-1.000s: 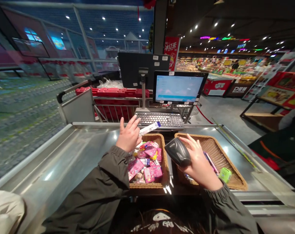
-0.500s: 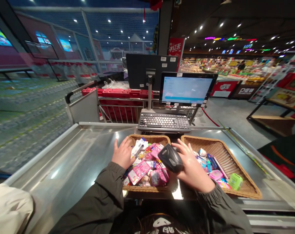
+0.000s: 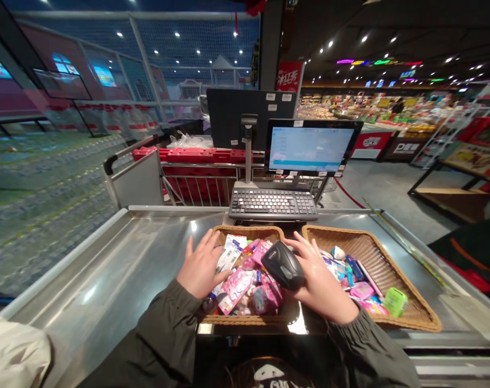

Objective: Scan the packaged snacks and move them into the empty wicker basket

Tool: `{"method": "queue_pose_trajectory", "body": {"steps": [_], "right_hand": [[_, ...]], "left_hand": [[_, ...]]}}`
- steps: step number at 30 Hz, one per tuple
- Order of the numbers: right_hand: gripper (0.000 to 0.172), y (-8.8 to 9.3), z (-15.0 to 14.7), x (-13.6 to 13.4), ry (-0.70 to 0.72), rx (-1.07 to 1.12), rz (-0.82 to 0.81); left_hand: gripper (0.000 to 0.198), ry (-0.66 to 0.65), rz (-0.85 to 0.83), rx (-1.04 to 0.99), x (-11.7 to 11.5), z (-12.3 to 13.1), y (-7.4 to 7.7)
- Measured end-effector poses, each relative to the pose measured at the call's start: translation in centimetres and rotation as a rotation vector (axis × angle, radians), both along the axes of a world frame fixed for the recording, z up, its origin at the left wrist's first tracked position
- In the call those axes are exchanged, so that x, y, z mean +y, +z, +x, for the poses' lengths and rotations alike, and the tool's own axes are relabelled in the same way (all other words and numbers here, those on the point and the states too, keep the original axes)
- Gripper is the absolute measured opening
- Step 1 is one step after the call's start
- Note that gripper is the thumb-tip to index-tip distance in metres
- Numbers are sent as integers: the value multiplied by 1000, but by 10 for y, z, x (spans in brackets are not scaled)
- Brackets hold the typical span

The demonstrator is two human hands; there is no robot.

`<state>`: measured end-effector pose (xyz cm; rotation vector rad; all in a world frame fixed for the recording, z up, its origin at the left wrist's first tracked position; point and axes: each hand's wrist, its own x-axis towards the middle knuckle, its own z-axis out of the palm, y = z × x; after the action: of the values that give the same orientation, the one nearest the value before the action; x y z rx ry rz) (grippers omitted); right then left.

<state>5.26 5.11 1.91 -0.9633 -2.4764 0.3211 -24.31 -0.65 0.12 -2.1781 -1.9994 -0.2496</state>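
Note:
My left hand [image 3: 200, 265] is over the left rim of a wicker basket [image 3: 245, 320], fingers spread. It seems to touch the small packets there, though I cannot tell if it grips any. Pink packets [image 3: 234, 289] and white packets [image 3: 232, 252] fill this basket. My right hand [image 3: 318, 277] is closed around a black barcode scanner [image 3: 283, 265], held above the basket's right side with its head toward the packets. Just right of that hand is a second wicker basket [image 3: 394, 269] with a green box [image 3: 395, 302] and several small colourful items.
Behind the baskets stand a keyboard [image 3: 274, 203], a lit screen [image 3: 309, 148] and a dark monitor back [image 3: 228, 116]. The steel counter [image 3: 147, 253] has raised edges. A pale cloth-like item [image 3: 14, 350] lies at the near left. A metal cart [image 3: 196, 188] stands beyond.
My left hand has shifted slightly left and its fingers point farther up. The packets beside it have moved a little, with more white packaging showing. The scanner stays in my right hand.

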Motion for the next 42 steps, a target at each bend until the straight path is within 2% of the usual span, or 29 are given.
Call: {"method": "queue_pose_trajectory", "body": {"steps": [3,5,12,17,21,25,30,33,36,39,42], "right_hand": [[51,1,6,0,-14,-5,5],[51,1,12,0,-28,-12,7],[52,1,50,2,-155,2,32],[54,-1,102,11,-324,21,92],[53,-1,149,19,-467,42,126],[51,-1,187,26,-558,53,147],[49,-3,221,32,-605,74,115],[50,-6,236,38,-621,98,88],[48,-12,249,46,-619,96,47],[47,-17,259,55,-608,94,14],[47,-20,266,62,-599,111,-7]], "left_hand": [[37,-82,85,-12,10,10,20],[37,-127,105,-19,20,21,24],[39,-286,82,-36,55,70,18],[34,-398,78,-44,86,114,24],[38,-525,66,-35,119,164,19],[39,-627,-10,-2,154,221,1],[34,-681,-131,86,197,276,-39],[26,-695,-172,158,220,294,-68],[15,-777,-203,176,237,307,-96],[23,-873,-226,140,246,317,-119],[27,-886,-257,118,249,327,-132]]}}
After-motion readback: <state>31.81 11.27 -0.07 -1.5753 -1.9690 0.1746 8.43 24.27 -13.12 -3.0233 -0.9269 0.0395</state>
